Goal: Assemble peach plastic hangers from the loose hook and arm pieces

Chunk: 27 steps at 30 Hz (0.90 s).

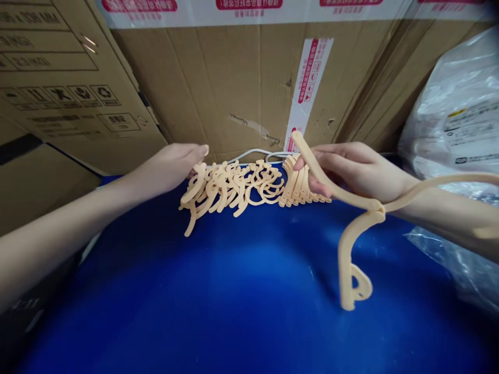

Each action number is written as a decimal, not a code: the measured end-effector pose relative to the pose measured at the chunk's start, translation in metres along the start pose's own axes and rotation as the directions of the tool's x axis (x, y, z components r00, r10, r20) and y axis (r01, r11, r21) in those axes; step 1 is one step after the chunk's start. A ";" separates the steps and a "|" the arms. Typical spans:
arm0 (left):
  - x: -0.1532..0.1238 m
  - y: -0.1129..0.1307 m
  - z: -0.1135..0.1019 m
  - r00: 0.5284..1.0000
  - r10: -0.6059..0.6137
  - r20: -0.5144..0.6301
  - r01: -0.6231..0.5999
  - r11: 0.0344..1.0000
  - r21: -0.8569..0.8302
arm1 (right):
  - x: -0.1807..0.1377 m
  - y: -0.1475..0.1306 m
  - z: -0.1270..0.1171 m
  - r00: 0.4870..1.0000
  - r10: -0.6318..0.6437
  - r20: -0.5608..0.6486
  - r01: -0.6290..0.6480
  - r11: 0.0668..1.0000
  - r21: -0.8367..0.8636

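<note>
My right hand (pixel 346 163) grips a beige plastic folding hanger (pixel 345 249). Its three curved limbs meet at a joint, and a small loop shows at the end of the lower one; the right limb runs out of view. At the pile's left end, the fingers of my left hand (pixel 177 163) are closed on a curved hanger piece (pixel 195 187), partly hidden by the hand. Loose beige hanger pieces (pixel 237 187) lie heaped between my hands. Just beneath my right fingers, similar pieces (pixel 300 187) are lined up in a neat row.
A blue work surface (pixel 241 291) spreads below my arms. Behind it stands a large taped cardboard box (pixel 218 88), with another printed carton (pixel 58 67) on the left. Clear plastic wrapping (pixel 460 119) bulges at right. A white cable (pixel 253 151) runs behind the pile.
</note>
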<state>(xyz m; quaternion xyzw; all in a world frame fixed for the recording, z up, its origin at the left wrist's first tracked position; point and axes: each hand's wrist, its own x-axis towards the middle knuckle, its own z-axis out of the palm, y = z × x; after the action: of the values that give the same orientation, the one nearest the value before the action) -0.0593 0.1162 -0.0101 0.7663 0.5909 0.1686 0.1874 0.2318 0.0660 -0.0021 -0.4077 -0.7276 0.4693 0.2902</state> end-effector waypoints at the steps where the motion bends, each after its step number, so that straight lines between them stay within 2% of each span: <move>1: 0.005 -0.012 0.001 0.999 -0.027 0.020 0.027 1.000 -0.002 | 0.001 0.001 -0.002 1.000 0.017 -0.007 -0.017 0.997 0.075; 2: 0.009 -0.023 0.003 0.998 -0.027 0.055 0.027 1.000 0.008 | 0.003 0.001 -0.003 0.999 0.038 -0.021 -0.035 0.990 0.135; 5: 0.011 -0.036 0.008 0.999 -0.036 0.038 0.030 0.987 0.158 | 0.006 -0.004 -0.001 0.989 0.122 -0.087 -0.095 0.958 0.269; 8: 0.004 -0.025 0.009 0.994 -0.076 -0.077 0.097 0.939 0.329 | 0.007 -0.014 0.004 0.966 0.211 -0.147 -0.149 0.926 0.346; 10: -0.004 -0.010 0.009 0.996 0.014 -0.085 0.013 0.950 0.313 | 0.006 -0.020 0.006 0.948 0.220 -0.231 -0.122 0.919 0.376; 11: -0.009 0.000 0.010 0.993 0.019 -0.113 0.010 0.969 0.248 | 0.005 -0.022 0.006 0.931 0.210 -0.300 -0.084 0.920 0.383; 13: -0.021 0.020 0.015 0.994 0.105 0.004 -0.104 0.993 -0.046 | 0.002 -0.025 0.006 0.869 0.182 -0.460 0.006 0.925 0.379; 14: -0.028 0.031 0.018 0.980 0.176 0.091 -0.151 0.961 -0.233 | 0.001 -0.025 0.005 0.833 0.162 -0.529 0.055 0.928 0.370; 15: -0.035 0.042 0.021 0.953 0.234 0.192 -0.147 0.911 -0.385 | -0.001 -0.025 0.003 0.801 0.129 -0.584 0.111 0.928 0.356; 17: -0.049 0.061 0.026 0.881 0.282 0.380 -0.020 0.825 -0.565 | -0.004 -0.024 -0.001 0.759 0.009 -0.651 0.247 0.921 0.301; 19: -0.058 0.075 0.028 0.860 0.303 0.411 0.048 0.754 -0.655 | -0.007 -0.022 -0.009 0.738 -0.141 -0.660 0.349 0.916 0.196; 21: -0.060 0.082 0.027 0.883 0.314 0.349 -0.001 0.746 -0.666 | -0.010 -0.017 -0.017 0.765 -0.230 -0.602 0.343 0.936 0.077; 23: -0.057 0.084 0.024 0.918 0.282 0.278 -0.026 0.744 -0.668 | -0.012 -0.013 -0.023 0.809 -0.257 -0.529 0.295 0.955 -0.012; 25: -0.051 0.083 0.022 0.943 0.227 0.244 0.015 0.703 -0.711 | -0.013 -0.008 -0.026 0.852 -0.225 -0.472 0.223 0.973 -0.061; 27: -0.047 0.082 0.021 0.946 0.191 0.261 0.089 0.621 -0.779 | -0.013 -0.004 -0.025 0.889 -0.170 -0.425 0.146 0.985 -0.089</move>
<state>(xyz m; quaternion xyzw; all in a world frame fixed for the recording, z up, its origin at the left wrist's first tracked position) 0.0079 0.0495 0.0098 0.6416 0.3977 0.2877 0.5894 0.2570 0.0644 0.0107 -0.4483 -0.6886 0.3225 0.4700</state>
